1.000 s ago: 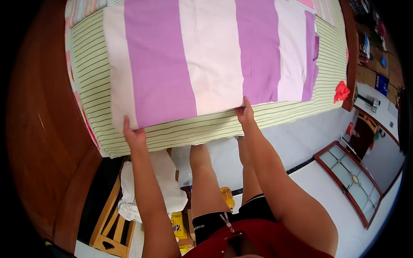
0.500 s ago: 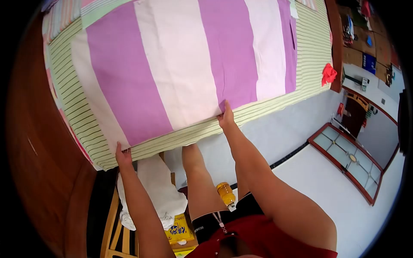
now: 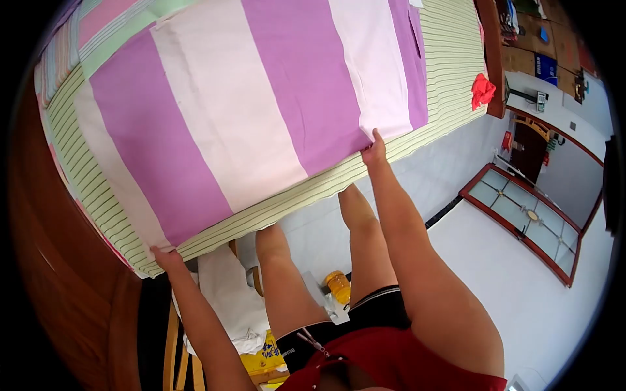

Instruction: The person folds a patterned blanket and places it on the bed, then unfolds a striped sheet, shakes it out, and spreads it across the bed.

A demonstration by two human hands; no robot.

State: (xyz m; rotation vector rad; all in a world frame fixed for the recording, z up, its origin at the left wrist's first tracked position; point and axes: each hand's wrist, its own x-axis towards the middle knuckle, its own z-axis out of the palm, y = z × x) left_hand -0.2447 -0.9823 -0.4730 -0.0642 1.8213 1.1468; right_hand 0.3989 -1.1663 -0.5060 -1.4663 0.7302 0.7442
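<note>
A purple-and-white striped bed sheet (image 3: 274,85), folded flat, lies over a green striped mattress cover (image 3: 450,65) on the bed. My left hand (image 3: 168,259) is closed on the sheet's near left corner. Farther right along the same near edge, my right hand (image 3: 373,154) pinches the sheet, and small creases run from its fingers. Part of each hand's grip is hidden by the cloth.
A red cloth (image 3: 482,92) lies at the bed's right end. Below the bed edge are a wooden chair (image 3: 171,348) with white cloth (image 3: 228,293) on it, a yellow package (image 3: 266,355) and a bottle of yellow liquid (image 3: 338,285). A glass-paned door (image 3: 521,218) stands to the right.
My right hand has shifted right along the sheet's near edge, onto the white stripe's border. My left hand stays at the corner, and the sheet's near left corner sits lower and farther left in view.
</note>
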